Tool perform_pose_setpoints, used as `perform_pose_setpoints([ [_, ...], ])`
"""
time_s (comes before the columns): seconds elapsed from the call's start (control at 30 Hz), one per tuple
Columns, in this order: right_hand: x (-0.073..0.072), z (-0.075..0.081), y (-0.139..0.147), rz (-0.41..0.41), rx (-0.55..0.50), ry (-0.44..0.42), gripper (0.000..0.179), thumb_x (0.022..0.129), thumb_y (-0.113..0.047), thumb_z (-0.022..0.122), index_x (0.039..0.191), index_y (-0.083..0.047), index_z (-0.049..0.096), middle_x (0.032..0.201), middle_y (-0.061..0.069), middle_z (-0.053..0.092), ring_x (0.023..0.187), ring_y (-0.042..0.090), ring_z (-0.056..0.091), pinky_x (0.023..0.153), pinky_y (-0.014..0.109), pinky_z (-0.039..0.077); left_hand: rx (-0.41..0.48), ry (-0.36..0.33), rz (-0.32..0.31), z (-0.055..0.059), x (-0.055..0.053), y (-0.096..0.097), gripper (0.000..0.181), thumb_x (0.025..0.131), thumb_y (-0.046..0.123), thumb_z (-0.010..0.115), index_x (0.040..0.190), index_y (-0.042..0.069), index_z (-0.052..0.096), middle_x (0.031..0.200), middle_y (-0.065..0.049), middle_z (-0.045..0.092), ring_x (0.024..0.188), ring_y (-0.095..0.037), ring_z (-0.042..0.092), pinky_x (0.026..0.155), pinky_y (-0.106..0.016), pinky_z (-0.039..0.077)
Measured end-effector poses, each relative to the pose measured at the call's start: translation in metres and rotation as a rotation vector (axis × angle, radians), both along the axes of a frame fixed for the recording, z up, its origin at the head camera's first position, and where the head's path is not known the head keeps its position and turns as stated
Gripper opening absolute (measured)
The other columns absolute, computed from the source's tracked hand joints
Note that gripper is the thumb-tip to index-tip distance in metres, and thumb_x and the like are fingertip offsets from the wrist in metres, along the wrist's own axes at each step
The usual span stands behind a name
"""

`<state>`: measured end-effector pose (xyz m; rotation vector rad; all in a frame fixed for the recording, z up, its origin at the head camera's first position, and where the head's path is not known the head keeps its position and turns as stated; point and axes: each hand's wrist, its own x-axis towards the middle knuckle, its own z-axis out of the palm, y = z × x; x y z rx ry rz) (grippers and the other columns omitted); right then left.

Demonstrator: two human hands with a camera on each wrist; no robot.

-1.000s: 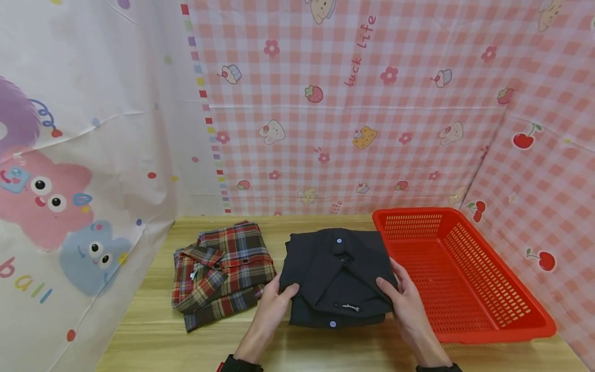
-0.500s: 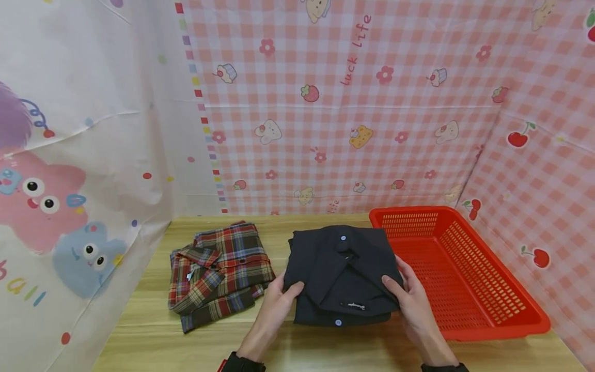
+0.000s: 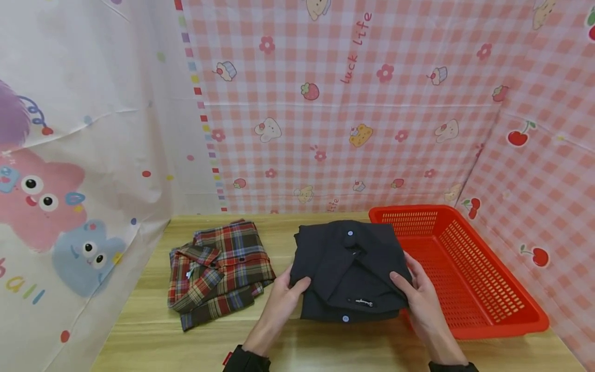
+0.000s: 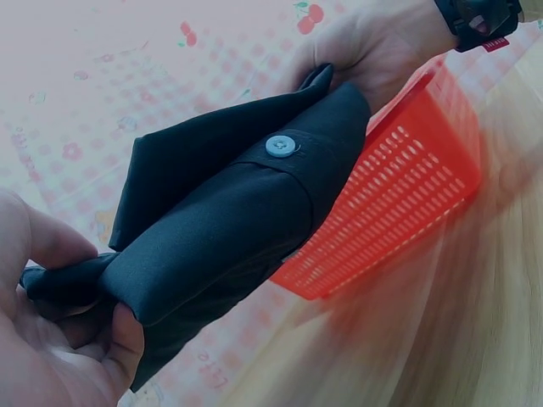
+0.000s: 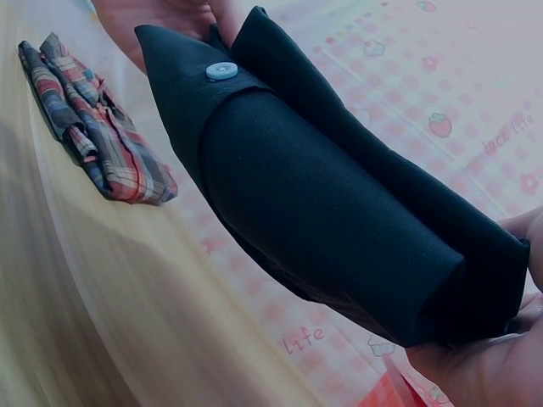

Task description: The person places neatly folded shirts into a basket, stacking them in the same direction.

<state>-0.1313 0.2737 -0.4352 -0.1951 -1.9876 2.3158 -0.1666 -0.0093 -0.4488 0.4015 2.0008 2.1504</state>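
Dk. folded shirt (image 3: pixel 358 276), pale buttons: held up off table, just L of red basket (image 3: pixel 457 279), overlapping its near L rim in head view. L hand (image 3: pixel 285 293) grips L edge; R hand (image 3: pixel 422 298) grips R edge, nearest basket. Basket: slotted sides; L rim betw. shirt & interior. Plaid shirt (image 3: pixel 232 271): folded, on table, well L of basket. Table (image 3: pixel 153 343): wood-grain, under basket. Pink check cloth (image 3: pixel 325 119): behind & R of basket. White cartoon-print cloth (image 3: pixel 135 144): far L of same.

Label (image 3: pixel 364 301) — illegibly small | basket (image 5: pixel 394 390), right wrist view — cut off
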Motion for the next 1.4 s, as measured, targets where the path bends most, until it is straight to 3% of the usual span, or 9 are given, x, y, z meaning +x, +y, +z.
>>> perform_pose_setpoints([
  [0.33,0.001,0.003,0.009,0.022,-0.008,0.040,0.072,0.106,-0.013,0.059,0.164,-0.007,0.018,0.125,-0.023,0.065,0.113,-0.001,0.066,0.091,0.022,0.058,0.005,0.032,-0.036,0.004,-0.001,0.006,0.056,0.106,0.015,0.053,0.158,0.002,0.037,0.158,-0.018,0.045,0.146,-0.033,0.043,0.121,-0.050,0.035],
  [1.03,0.009,0.007,0.021,-0.012,-0.040,0.079,0.060,0.105,-0.007,0.058,0.157,-0.010,0.029,0.119,-0.016,0.071,0.099,0.006,0.073,0.079,0.024,0.062,0.007,0.014,-0.067,0.008,-0.002,0.019,0.056,0.106,0.016,0.052,0.158,0.003,0.038,0.159,-0.015,0.045,0.147,-0.031,0.041,0.122,-0.050,0.033],
  [1.4,0.011,0.010,0.030,-0.014,-0.019,0.059,0.070,0.106,-0.009,0.058,0.163,-0.005,0.018,0.118,-0.019,0.071,0.100,0.005,0.072,0.080,0.023,0.061,0.033,0.014,-0.095,0.008,-0.004,0.027,0.058,0.105,0.014,0.053,0.160,0.007,0.036,0.161,-0.011,0.043,0.148,-0.028,0.041,0.123,-0.048,0.032],
])
